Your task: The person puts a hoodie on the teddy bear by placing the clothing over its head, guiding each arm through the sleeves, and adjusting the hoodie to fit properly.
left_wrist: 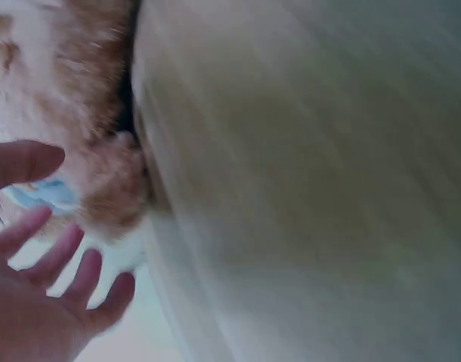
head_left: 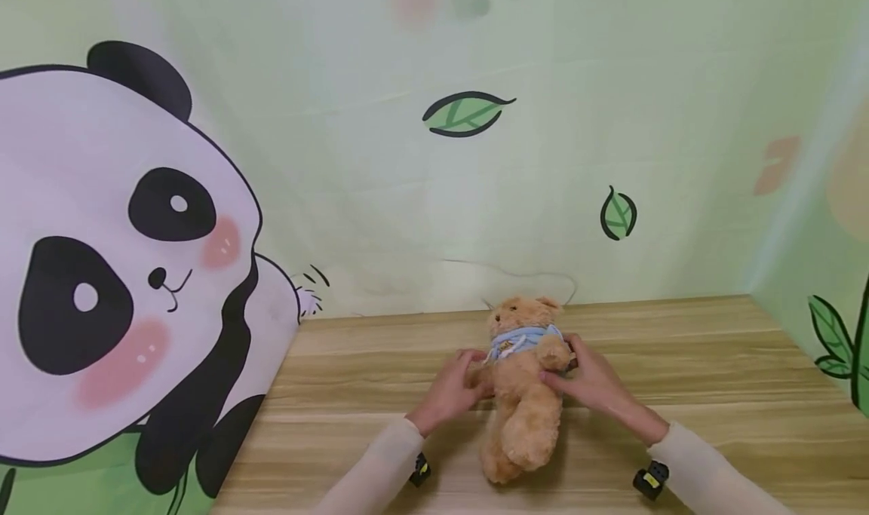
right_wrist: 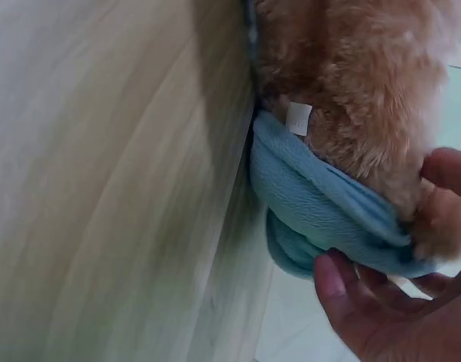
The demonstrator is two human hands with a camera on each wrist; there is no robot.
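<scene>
A light-brown teddy bear [head_left: 532, 424] lies on its back on the wooden table, head toward the wall, with a blue scarf-like garment [head_left: 539, 334] around its neck. My right hand [head_left: 594, 379] grips the bear's arm on the right side. In the right wrist view its thumb and curled fingers close around that arm beside the blue cloth [right_wrist: 321, 196], and a small white tag [right_wrist: 298, 118] shows on the fur. At the bear's other side is my left hand [head_left: 451, 387]. Its fingers are spread in the left wrist view, close by a furry arm [left_wrist: 113, 188].
Behind the wood-grain table [head_left: 366, 372] rises a pale green wall sheet [head_left: 366, 198] with printed leaves. A large printed panda [head_left: 197, 145] covers the left side. Each wrist wears a small black device, such as the one by the right sleeve [head_left: 650, 481].
</scene>
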